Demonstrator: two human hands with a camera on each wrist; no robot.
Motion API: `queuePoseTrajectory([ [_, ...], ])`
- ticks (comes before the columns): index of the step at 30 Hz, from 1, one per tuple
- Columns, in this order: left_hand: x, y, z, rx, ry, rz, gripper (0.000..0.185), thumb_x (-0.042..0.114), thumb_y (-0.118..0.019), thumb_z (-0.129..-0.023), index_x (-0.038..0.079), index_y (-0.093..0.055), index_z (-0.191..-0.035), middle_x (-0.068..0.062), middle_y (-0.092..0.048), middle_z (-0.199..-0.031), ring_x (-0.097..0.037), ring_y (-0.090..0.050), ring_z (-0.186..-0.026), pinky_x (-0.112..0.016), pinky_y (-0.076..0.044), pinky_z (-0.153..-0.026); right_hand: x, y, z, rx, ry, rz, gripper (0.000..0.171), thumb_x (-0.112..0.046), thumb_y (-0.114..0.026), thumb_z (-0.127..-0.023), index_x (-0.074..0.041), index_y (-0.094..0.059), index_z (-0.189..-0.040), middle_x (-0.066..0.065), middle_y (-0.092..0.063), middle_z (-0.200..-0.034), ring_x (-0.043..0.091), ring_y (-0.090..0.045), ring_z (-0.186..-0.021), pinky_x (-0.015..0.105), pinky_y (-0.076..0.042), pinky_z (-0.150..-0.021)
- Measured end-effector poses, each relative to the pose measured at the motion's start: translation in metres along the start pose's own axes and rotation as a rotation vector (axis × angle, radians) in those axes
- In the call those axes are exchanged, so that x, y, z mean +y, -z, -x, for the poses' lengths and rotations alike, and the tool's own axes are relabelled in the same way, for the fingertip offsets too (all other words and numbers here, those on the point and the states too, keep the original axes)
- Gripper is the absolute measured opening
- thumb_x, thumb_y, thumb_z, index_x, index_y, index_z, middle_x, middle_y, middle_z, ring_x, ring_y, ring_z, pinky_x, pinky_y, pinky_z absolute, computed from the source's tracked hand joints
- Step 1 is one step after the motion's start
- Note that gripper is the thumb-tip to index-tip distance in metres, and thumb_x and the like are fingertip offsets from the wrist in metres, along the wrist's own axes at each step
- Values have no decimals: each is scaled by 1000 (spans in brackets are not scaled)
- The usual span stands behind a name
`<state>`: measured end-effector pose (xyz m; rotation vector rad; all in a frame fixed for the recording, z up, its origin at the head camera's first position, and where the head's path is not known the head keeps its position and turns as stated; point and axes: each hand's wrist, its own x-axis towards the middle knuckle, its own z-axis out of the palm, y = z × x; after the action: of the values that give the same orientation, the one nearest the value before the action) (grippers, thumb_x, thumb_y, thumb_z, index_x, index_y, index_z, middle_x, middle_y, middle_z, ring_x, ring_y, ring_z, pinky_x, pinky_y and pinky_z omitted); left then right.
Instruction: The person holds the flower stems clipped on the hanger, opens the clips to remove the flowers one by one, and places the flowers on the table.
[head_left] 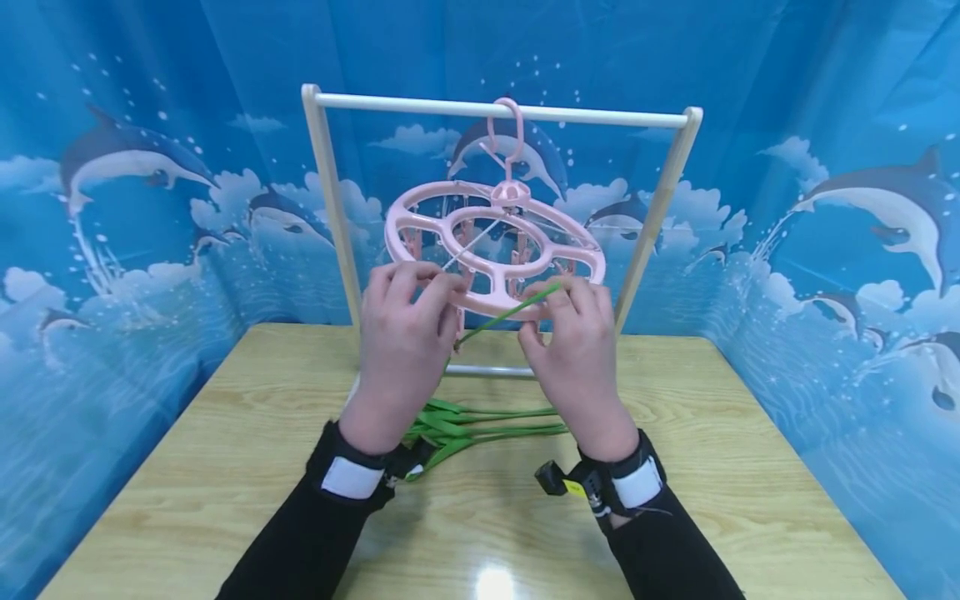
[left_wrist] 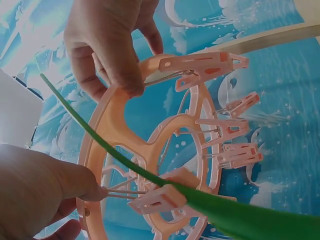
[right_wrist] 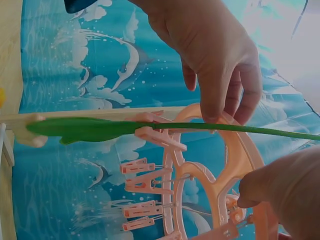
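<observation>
A pink round clip hanger (head_left: 498, 287) hangs by its hook from a rack bar, its near rim between both hands. My left hand (head_left: 408, 333) grips the rim on the left, its thumb (left_wrist: 87, 187) by the cord of one clothes peg (left_wrist: 160, 200). That peg holds a green leaf (right_wrist: 95, 129) with a long stem (head_left: 510, 315); the stem slants up past my right hand (head_left: 573, 342). My right hand grips the rim on the right, thumb (right_wrist: 252, 187) on one side and fingers on the other. Several other pegs (right_wrist: 142, 210) dangle from the ring.
The rack (head_left: 420, 104) has pale wooden legs and stands on a wood-grain table (head_left: 247, 433). Several green leaves with stems (head_left: 450, 429) lie on the table below the hands. A blue dolphin-print curtain (head_left: 150, 250) surrounds the table's back and sides.
</observation>
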<state>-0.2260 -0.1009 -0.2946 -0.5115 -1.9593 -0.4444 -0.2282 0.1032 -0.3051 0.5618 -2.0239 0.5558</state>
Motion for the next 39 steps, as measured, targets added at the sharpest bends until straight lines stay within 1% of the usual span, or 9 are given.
queuePoseTrajectory([
  [8, 10, -2, 4, -11, -27, -22, 16, 6, -78, -98, 10, -82, -113, -15, -75, -115, -37, -60, -106, -48, -54, -86, -1, -3, 1, 20, 37, -15, 21, 4, -81, -86, 0, -74, -105, 15, -71, -109, 37, -59, -98, 50, -51, -94],
  [17, 14, -5, 5, -41, -39, 18, 18, 8, -82, -96, 11, -81, -113, -15, -74, -119, -36, -61, -114, -49, -54, -94, -4, -6, 2, 7, 32, -27, 22, 3, -80, -88, -4, -73, -108, 13, -72, -106, 36, -62, -97, 48, -50, -86],
  [22, 7, -3, 1, -30, -36, 88, 18, 1, -76, -99, 7, -79, -116, -19, -69, -121, -37, -63, -111, -48, -56, -97, -3, -4, 1, 5, 7, -50, 28, 5, -83, -84, -3, -75, -109, 15, -73, -113, 39, -63, -105, 51, -52, -94],
  [27, 1, 0, -2, -12, 0, 82, 14, -1, -74, -100, 4, -78, -113, -17, -73, -118, -38, -67, -114, -49, -59, -102, 1, -1, 0, 15, -2, -100, 34, 11, -84, -80, 0, -74, -111, 18, -73, -117, 42, -63, -115, 52, -52, -103],
  [30, 0, 1, -2, -14, 9, 71, 11, 1, -76, -99, 5, -79, -109, -15, -76, -116, -37, -68, -115, -50, -59, -102, 3, 2, -1, 7, -42, -151, 36, 15, -74, -82, 1, -71, -116, 20, -72, -119, 42, -62, -117, 49, -53, -99],
  [32, 0, 2, -1, -19, 12, 63, 13, 2, -78, -98, 7, -80, -110, -14, -77, -117, -37, -67, -115, -51, -58, -101, 3, 6, -1, 11, -98, -199, 39, 16, -63, -85, 2, -67, -122, 21, -71, -123, 36, -62, -100, 43, -53, -83],
  [33, 0, 2, 0, -24, 12, 56, 14, 3, -78, -98, 8, -80, -110, -14, -77, -118, -38, -67, -116, -52, -58, -101, 3, 9, -1, 29, -133, -234, 40, 17, -59, -87, 2, -65, -124, 20, -71, -125, 31, -60, -88, 42, -54, -85],
  [37, 2, 3, 1, -40, -3, 28, 16, 7, -80, -99, 11, -81, -114, -12, -77, -119, -37, -66, -117, -53, -57, -99, -3, 21, -1, 222, -206, -434, 39, 16, -44, -94, 9, -58, -129, 24, -68, -131, 18, -65, -97, 44, -58, -105],
  [39, 4, 3, 0, -44, -15, 19, 17, 8, -80, -99, 13, -82, -115, -12, -77, -119, -37, -66, -116, -53, -57, -98, -9, 26, -4, 376, -156, -528, 33, 15, -43, -95, 14, -56, -125, 28, -66, -128, 20, -66, -116, 48, -48, -123],
])
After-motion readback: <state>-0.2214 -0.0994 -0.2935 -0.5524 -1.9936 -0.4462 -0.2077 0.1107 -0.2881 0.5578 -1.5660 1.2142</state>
